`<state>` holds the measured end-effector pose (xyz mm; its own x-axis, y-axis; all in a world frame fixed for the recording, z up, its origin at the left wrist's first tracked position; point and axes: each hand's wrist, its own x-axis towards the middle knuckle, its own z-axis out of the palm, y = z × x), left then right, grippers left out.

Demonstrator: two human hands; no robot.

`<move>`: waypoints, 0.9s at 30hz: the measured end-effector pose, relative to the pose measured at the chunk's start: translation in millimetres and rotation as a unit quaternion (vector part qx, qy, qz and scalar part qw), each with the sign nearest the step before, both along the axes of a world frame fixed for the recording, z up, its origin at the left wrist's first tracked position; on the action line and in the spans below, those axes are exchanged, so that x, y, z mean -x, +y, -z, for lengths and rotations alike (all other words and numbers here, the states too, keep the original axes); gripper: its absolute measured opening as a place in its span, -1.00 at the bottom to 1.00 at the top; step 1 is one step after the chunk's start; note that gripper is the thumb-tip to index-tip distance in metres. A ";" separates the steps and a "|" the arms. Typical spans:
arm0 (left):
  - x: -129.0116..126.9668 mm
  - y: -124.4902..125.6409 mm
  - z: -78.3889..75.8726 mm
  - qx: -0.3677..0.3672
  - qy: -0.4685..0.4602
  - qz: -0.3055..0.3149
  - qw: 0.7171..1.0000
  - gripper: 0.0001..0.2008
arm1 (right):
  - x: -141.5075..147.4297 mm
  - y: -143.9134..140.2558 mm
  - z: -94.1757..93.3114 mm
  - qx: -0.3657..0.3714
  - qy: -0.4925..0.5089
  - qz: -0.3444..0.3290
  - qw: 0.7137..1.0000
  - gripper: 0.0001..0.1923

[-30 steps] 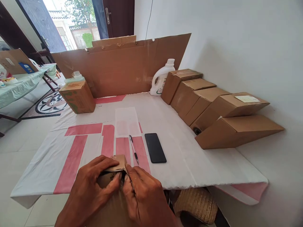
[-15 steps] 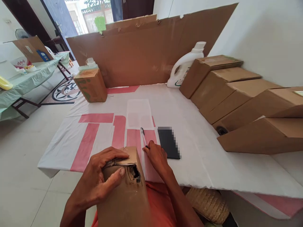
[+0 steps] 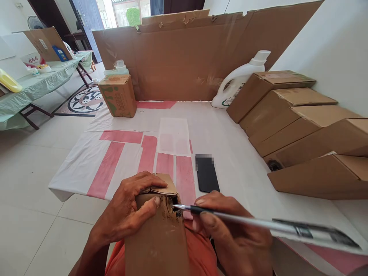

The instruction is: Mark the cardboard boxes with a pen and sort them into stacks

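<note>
Nearest to me, my left hand (image 3: pixel 130 209) is curled around the top of a cardboard box (image 3: pixel 156 237) that rests against my lap at the near edge of the counter (image 3: pixel 238 172), thumb pressed on its front face just beside a torn hole (image 3: pixel 172 209) near the top corner, fingers over the loose top flap. My right hand (image 3: pixel 232 234) is closed around a pen (image 3: pixel 258 224), held nearly level, its tip touching the edge of that hole.

Just beyond the hands, a black phone (image 3: pixel 207 174) lies flat on the counter's white and pink covering. A little farther, toward the middle, lies a pale sheet of paper (image 3: pixel 174 136).

Along the right side a row of brown boxes (image 3: pixel 290 115) leans one against the next, running from near to far. At the far end of that row stands a white jug (image 3: pixel 240 82). On the far left sits a small carton with green print (image 3: pixel 119 96), with a pale bottle (image 3: pixel 117 69) behind it. A big cardboard sheet (image 3: pixel 184 57) stands upright across the far edge of the counter.
</note>
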<state>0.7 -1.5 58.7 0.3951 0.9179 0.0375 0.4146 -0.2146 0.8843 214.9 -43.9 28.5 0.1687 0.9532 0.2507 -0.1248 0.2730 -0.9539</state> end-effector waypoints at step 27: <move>-1.0 -1.5 2.5 0.007 0.000 0.007 1.000 -0.74 | -28.6 48.0 16.9 0.045 -0.099 -0.046 0.993 -0.77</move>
